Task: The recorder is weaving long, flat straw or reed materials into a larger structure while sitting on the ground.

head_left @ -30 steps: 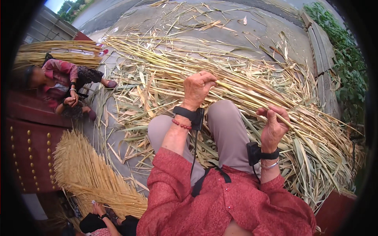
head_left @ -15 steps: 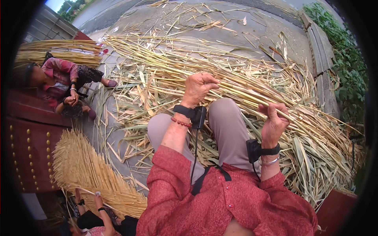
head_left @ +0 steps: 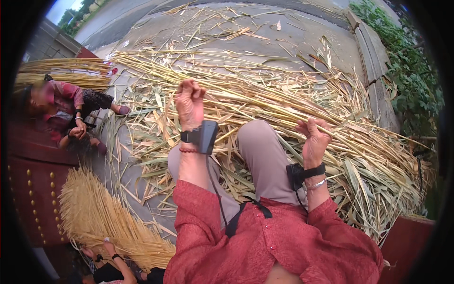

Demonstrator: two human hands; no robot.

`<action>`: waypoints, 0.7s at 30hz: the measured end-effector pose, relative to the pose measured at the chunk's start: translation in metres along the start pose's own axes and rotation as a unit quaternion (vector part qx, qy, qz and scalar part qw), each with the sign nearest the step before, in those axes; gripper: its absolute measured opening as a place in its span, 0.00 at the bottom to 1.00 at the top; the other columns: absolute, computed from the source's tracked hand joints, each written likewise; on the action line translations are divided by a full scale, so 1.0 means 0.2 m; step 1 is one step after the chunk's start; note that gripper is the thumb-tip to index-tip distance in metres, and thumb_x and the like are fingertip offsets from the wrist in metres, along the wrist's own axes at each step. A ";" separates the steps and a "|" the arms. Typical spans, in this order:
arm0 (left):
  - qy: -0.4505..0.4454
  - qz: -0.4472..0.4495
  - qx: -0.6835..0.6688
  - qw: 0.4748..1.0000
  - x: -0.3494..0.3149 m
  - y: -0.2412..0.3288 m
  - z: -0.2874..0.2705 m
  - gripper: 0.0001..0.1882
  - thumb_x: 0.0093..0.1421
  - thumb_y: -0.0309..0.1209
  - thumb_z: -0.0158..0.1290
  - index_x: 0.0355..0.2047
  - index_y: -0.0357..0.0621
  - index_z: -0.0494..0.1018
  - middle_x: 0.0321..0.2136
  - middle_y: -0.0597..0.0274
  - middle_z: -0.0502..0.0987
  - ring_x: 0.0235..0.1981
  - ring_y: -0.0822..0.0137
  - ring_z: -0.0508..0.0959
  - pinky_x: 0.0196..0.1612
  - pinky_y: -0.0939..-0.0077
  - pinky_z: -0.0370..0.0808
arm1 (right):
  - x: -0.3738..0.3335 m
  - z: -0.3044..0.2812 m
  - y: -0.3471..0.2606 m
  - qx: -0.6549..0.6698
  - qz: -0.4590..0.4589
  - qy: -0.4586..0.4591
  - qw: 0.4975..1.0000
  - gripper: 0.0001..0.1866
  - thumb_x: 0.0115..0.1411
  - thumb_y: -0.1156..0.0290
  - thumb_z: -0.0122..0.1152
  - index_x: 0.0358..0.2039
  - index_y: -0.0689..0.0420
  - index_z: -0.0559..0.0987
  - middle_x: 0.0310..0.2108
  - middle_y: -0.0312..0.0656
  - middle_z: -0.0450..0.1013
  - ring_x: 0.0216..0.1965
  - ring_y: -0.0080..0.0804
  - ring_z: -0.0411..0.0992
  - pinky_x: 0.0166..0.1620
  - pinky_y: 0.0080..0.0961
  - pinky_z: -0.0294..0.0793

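Note:
A broad heap of yellow-green reed stalks [head_left: 265,97] lies crosswise in front of my knees. My left hand [head_left: 190,104] is raised over the heap's left part, its fingers curled in. Whatever those fingers may hold is hidden. My right hand [head_left: 314,142] is beside my right knee, fingers closed around a long reed stalk that slants up to the left among the others. Dry leaves [head_left: 156,125] and stripped husks lie under and around the stalks.
At left sits a person in a pink top [head_left: 68,102]. Another person's hands [head_left: 106,248] touch a bundle of straw-coloured stalks [head_left: 101,208] at lower left. A red studded door panel [head_left: 40,189] stands beside it. Stone kerb [head_left: 373,61] and green plants [head_left: 402,61] border the right.
My left hand has swung left and up, away from my right hand. The right hand has shifted slightly left with the view. The seated person remains in place.

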State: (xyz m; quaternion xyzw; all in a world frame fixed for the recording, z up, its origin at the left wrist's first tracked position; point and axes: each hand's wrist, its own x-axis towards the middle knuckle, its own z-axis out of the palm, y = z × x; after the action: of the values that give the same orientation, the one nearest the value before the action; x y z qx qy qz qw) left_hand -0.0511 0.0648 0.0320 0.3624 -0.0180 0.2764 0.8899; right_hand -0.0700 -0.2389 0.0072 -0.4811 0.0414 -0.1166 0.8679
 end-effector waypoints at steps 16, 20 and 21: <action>-0.311 0.099 0.550 0.769 -0.15 -0.18 0.32 0.07 0.46 0.22 0.57 0.28 0.40 0.76 0.25 0.60 0.77 0.22 0.70 0.75 0.25 0.79 0.70 | -0.05 0.26 -0.09 -0.072 0.029 -0.146 0.986 0.08 0.51 0.82 0.57 0.34 0.67 0.73 0.24 0.44 0.74 0.26 0.27 0.75 0.31 0.19 0.76; -0.196 0.155 0.590 0.768 -0.10 -0.18 0.26 0.04 0.47 0.23 0.56 0.26 0.40 0.75 0.24 0.61 0.76 0.23 0.67 0.75 0.25 0.77 0.70 | -0.09 0.15 -0.16 0.008 -0.006 -0.079 0.997 0.08 0.54 0.79 0.55 0.36 0.65 0.70 0.25 0.45 0.73 0.27 0.32 0.75 0.31 0.24 0.78; -0.201 0.167 0.623 0.737 -0.09 -0.18 0.27 0.04 0.47 0.23 0.57 0.26 0.41 0.76 0.24 0.62 0.76 0.24 0.66 0.75 0.27 0.76 0.70 | -0.09 0.13 -0.17 0.027 0.006 -0.077 0.997 0.06 0.55 0.77 0.55 0.33 0.63 0.71 0.24 0.45 0.73 0.27 0.33 0.75 0.30 0.26 0.78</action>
State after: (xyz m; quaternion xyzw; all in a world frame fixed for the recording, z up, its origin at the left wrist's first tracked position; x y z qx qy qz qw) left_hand -0.0394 -0.0015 0.0447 0.8743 -0.0804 0.2908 0.3802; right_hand -0.0881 -0.2298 0.0498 -0.4652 -0.0253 -0.0749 0.8817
